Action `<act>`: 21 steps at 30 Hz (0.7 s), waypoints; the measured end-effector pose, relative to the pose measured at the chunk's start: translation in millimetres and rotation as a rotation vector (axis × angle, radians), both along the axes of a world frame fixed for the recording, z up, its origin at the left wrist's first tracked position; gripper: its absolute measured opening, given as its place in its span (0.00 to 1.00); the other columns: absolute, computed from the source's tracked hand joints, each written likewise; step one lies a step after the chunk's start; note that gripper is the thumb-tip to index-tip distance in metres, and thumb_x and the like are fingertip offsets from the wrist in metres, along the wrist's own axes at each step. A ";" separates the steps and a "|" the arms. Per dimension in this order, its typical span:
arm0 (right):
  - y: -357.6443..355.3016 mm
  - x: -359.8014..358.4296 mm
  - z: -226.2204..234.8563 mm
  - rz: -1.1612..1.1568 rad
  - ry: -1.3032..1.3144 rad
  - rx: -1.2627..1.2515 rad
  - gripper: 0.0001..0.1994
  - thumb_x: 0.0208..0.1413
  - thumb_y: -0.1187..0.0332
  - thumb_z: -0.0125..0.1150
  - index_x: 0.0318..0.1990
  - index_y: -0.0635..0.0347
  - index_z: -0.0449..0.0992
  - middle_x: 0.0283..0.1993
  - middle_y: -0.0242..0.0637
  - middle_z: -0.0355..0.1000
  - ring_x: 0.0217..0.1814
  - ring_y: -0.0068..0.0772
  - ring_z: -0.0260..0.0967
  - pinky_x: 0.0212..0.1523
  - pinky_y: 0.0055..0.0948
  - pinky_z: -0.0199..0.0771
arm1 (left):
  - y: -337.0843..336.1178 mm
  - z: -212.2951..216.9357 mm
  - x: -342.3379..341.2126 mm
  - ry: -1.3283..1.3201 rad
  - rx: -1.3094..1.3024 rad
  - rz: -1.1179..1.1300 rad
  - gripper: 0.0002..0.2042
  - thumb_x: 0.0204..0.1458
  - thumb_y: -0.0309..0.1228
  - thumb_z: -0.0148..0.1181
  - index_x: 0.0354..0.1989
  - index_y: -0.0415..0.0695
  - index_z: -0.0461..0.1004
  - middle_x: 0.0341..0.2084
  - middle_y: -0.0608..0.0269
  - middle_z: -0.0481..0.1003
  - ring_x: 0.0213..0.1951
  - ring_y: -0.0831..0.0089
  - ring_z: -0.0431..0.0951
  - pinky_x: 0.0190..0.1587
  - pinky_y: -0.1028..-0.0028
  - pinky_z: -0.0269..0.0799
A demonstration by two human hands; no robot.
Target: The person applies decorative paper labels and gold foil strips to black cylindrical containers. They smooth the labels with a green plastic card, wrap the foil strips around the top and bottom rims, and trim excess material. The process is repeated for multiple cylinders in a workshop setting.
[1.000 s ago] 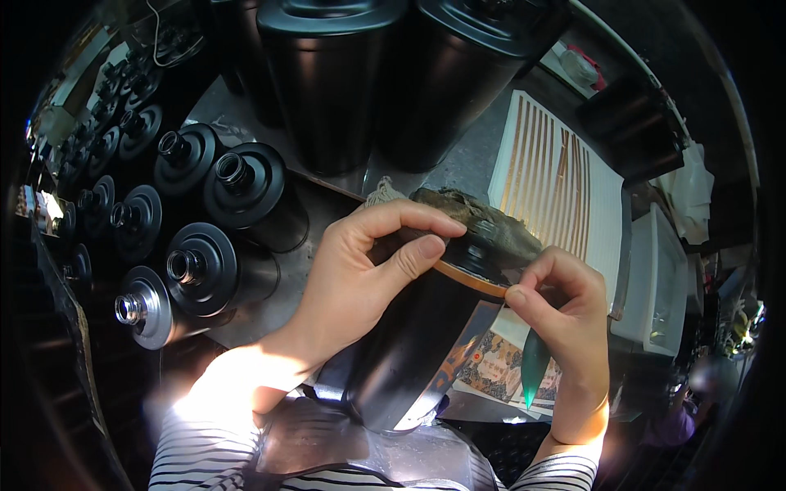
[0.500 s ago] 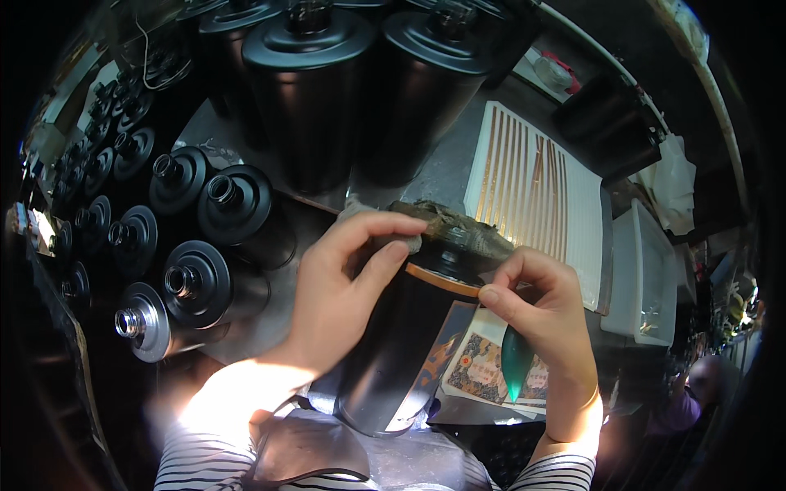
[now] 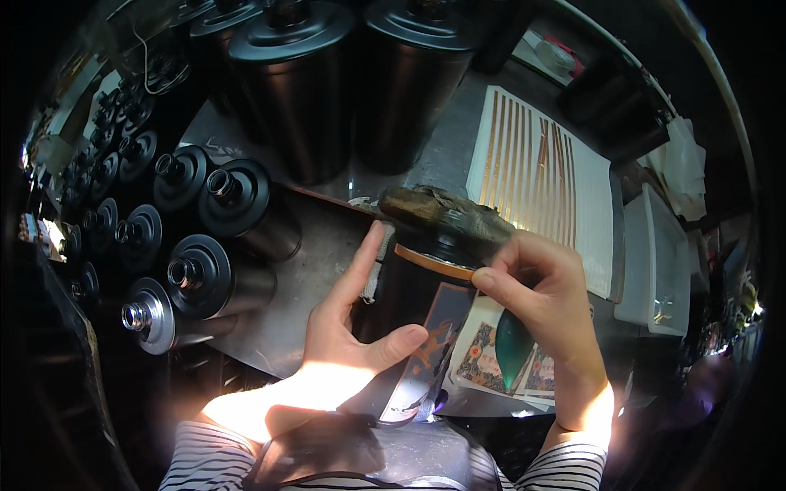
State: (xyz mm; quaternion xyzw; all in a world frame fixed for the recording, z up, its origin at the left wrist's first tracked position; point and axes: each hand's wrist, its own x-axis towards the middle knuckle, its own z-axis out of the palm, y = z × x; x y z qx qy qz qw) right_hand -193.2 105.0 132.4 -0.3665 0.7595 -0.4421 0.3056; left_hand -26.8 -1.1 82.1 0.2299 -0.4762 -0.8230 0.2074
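A black bottle (image 3: pixel 391 304) leans across my lap, its neck end pointing away. A picture label (image 3: pixel 436 344) runs along its side, and a copper-gold strip (image 3: pixel 432 262) curves round its shoulder. My right hand (image 3: pixel 547 282) pinches thumb and finger at the strip's right end. Under that palm hangs a green pointed, leaf-shaped tool (image 3: pixel 512 352); how it is held is hidden. My left hand (image 3: pixel 340 340) lies along the bottle's left side, index finger stretched forward and thumb spread toward the label. Past the neck sits a worn, dark wrapped block (image 3: pixel 446 214).
Several black bottles with threaded necks (image 3: pixel 201 274) stand at left, and large ones (image 3: pixel 295 98) at the back. A white sheet of copper strips (image 3: pixel 536 188) lies right of centre, with printed labels (image 3: pixel 483 356) nearer. A white tray (image 3: pixel 653 262) is further right.
My left hand has left the strip's left end and come down along the bottle's side, its fingers spreading. The right hand still pinches at the strip's right end.
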 end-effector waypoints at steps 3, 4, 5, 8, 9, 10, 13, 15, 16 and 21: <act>2.5 -2.0 2.0 0.017 -0.063 -0.030 0.09 0.52 0.69 0.60 0.26 0.66 0.72 0.22 0.27 0.67 0.24 0.14 0.61 0.25 0.15 0.61 | -6.8 -2.1 7.1 -0.154 -0.953 0.062 0.32 0.43 0.36 0.65 0.59 0.46 0.63 0.51 0.48 0.68 0.61 0.55 0.58 0.62 0.48 0.45; 4.7 -1.4 1.3 0.006 -0.112 -0.075 0.10 0.54 0.68 0.58 0.27 0.66 0.72 0.23 0.28 0.67 0.25 0.14 0.61 0.26 0.15 0.61 | -8.5 0.6 6.3 -0.176 -1.192 0.036 0.30 0.43 0.37 0.64 0.58 0.50 0.65 0.48 0.50 0.71 0.62 0.56 0.57 0.61 0.40 0.38; 6.5 -2.1 0.1 0.000 -0.161 -0.116 0.10 0.56 0.67 0.56 0.29 0.66 0.72 0.23 0.28 0.67 0.25 0.15 0.61 0.27 0.15 0.61 | -5.6 6.8 4.2 -0.224 -1.330 0.018 0.28 0.42 0.34 0.62 0.57 0.55 0.66 0.40 0.55 0.76 0.62 0.57 0.56 0.59 0.35 0.35; 13.5 -8.4 -4.4 0.056 -0.082 -0.088 0.12 0.61 0.67 0.48 0.31 0.66 0.72 0.24 0.28 0.66 0.27 0.16 0.61 0.30 0.16 0.62 | -1.7 16.7 0.3 -0.331 -1.608 -0.095 0.27 0.43 0.31 0.59 0.56 0.59 0.67 0.29 0.64 0.78 0.61 0.57 0.57 0.54 0.27 0.30; 14.4 -9.4 -4.9 0.055 -0.068 -0.077 0.12 0.61 0.67 0.48 0.31 0.66 0.72 0.24 0.28 0.65 0.27 0.16 0.61 0.30 0.16 0.62 | -0.7 18.5 -0.2 -0.324 -1.637 -0.117 0.27 0.43 0.30 0.59 0.56 0.60 0.67 0.27 0.66 0.78 0.61 0.56 0.57 0.53 0.26 0.29; 14.9 -11.2 -6.9 0.057 -0.071 -0.080 0.12 0.61 0.67 0.47 0.31 0.66 0.72 0.24 0.28 0.65 0.27 0.16 0.61 0.30 0.16 0.62 | 0.5 21.8 -1.1 -0.323 -1.663 -0.136 0.27 0.43 0.29 0.58 0.56 0.61 0.67 0.26 0.66 0.78 0.61 0.57 0.56 0.53 0.26 0.28; 17.5 -13.6 -9.9 0.038 -0.098 -0.092 0.12 0.61 0.67 0.47 0.31 0.66 0.72 0.24 0.27 0.65 0.28 0.16 0.61 0.31 0.16 0.62 | 3.2 33.7 -8.8 -0.314 -1.724 -0.197 0.28 0.43 0.29 0.57 0.57 0.61 0.65 0.24 0.66 0.77 0.62 0.57 0.55 0.53 0.26 0.27; 16.6 -10.4 -10.4 0.010 -0.153 -0.122 0.11 0.60 0.66 0.49 0.31 0.66 0.72 0.24 0.27 0.66 0.28 0.16 0.61 0.31 0.16 0.62 | 0.8 38.4 -10.7 -0.262 -1.653 -0.320 0.24 0.48 0.29 0.56 0.56 0.59 0.66 0.24 0.62 0.76 0.63 0.53 0.50 0.57 0.31 0.28; 17.0 -8.5 -11.4 0.009 -0.168 -0.135 0.11 0.59 0.66 0.51 0.31 0.66 0.72 0.24 0.26 0.66 0.28 0.15 0.60 0.31 0.16 0.62 | -2.8 44.0 -8.5 -0.251 -1.606 -0.417 0.25 0.47 0.30 0.56 0.57 0.59 0.66 0.28 0.62 0.77 0.64 0.55 0.50 0.56 0.30 0.27; 21.0 -10.9 -15.9 0.019 -0.203 -0.150 0.09 0.53 0.66 0.61 0.29 0.64 0.73 0.24 0.24 0.67 0.27 0.13 0.60 0.29 0.15 0.60 | 22.3 24.4 5.6 -0.365 -0.906 -0.172 0.49 0.40 0.37 0.68 0.67 0.50 0.39 0.59 0.35 0.51 0.62 0.37 0.48 0.61 0.57 0.54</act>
